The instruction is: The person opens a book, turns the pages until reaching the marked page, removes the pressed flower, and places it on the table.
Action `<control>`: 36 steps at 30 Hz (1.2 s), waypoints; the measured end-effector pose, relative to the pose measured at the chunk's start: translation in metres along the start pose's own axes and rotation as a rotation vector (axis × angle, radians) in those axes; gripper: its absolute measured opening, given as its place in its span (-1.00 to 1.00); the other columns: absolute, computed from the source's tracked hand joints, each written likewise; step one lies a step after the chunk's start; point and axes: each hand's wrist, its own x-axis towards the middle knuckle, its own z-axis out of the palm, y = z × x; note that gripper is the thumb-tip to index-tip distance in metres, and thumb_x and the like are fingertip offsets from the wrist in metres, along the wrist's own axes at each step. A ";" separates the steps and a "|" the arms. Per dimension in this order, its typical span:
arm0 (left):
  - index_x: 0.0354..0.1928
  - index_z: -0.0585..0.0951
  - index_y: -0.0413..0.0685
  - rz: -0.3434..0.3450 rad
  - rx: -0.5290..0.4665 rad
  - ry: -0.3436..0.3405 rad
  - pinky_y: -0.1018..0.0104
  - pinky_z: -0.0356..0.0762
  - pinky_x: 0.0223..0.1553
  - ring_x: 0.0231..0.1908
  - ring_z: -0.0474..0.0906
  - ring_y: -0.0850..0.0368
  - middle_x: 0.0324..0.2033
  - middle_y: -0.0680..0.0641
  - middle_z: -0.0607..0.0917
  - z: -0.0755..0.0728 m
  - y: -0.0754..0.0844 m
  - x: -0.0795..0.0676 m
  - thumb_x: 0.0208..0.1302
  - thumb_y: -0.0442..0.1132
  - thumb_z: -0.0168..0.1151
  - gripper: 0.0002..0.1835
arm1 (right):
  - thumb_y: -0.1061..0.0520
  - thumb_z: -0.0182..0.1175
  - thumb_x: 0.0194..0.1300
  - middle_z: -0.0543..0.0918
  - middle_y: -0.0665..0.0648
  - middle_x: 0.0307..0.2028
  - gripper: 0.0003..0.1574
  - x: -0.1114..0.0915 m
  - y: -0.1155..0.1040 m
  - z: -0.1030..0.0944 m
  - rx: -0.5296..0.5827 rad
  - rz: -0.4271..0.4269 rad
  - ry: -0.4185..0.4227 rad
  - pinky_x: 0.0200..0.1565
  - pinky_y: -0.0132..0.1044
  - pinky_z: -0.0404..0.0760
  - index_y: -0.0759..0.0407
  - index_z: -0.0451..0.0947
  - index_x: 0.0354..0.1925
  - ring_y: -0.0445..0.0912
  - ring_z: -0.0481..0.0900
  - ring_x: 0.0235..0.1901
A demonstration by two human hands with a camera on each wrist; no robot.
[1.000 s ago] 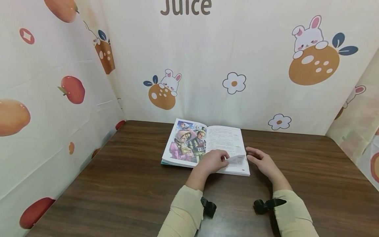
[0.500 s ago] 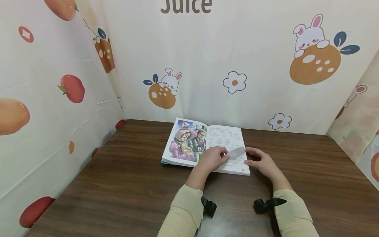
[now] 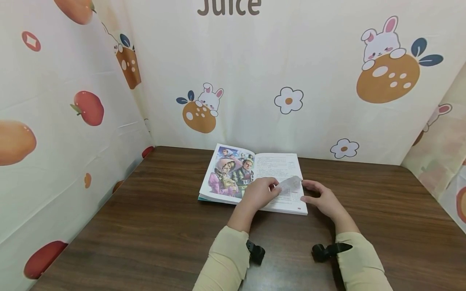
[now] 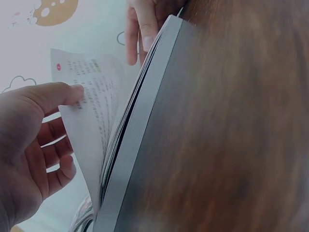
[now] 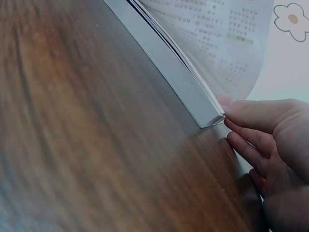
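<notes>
An open book (image 3: 269,163) lies on the table, a colour picture on its left page and printed text on its right. My left hand (image 3: 259,194) pinches a lifted page (image 3: 291,184) of the right half between thumb and fingers. In the left wrist view that page (image 4: 89,121) curves up from the page stack, and the thumb of my left hand (image 4: 29,135) lies on its printed face. Beside the book's right edge is my right hand (image 3: 325,202), its thumb on the stack near the corner in the right wrist view, the fingers (image 5: 251,150) loosely bent alongside.
The dark wood table (image 3: 145,226) extends around the book on both sides. Behind it hangs a pale curtain (image 3: 247,113) with rabbits, fruit and flowers, close to the book's far edge. Each wrist wears a black camera (image 3: 256,252).
The lifted page has risen and swung away from the near edge, with my left hand moving slightly farther from me. My right thumb has shifted onto the book's right edge.
</notes>
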 end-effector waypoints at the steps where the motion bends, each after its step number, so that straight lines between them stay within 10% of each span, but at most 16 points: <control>1: -0.27 0.63 0.11 -0.003 -0.009 0.009 0.40 0.25 -0.54 -0.55 0.34 0.24 -0.54 0.16 0.47 -0.002 0.000 0.000 0.25 -0.02 0.17 -0.84 | 0.03 0.34 0.10 0.37 0.37 0.17 -0.20 0.000 0.000 0.000 0.001 0.000 -0.001 0.16 0.20 0.12 0.26 0.29 0.23 0.22 0.24 0.19; 19: -0.28 0.63 0.06 -0.038 -0.217 0.150 0.37 0.33 -0.45 -0.46 0.38 0.22 -0.51 0.12 0.51 -0.032 -0.008 -0.002 0.24 0.00 0.19 -0.80 | -0.04 0.32 0.12 0.36 0.36 0.17 -0.21 0.000 -0.002 -0.001 -0.024 0.016 -0.010 0.16 0.21 0.10 0.24 0.31 0.22 0.22 0.22 0.19; 36: -0.52 0.45 -0.09 -0.139 -0.416 0.323 0.30 0.31 -0.42 -0.45 0.35 0.11 -0.53 -0.03 0.45 -0.063 -0.051 -0.011 0.22 -0.05 0.21 -0.69 | -0.07 0.32 0.11 0.35 0.35 0.17 -0.20 0.000 0.001 0.001 -0.040 0.049 -0.012 0.14 0.23 0.12 0.21 0.31 0.23 0.23 0.21 0.18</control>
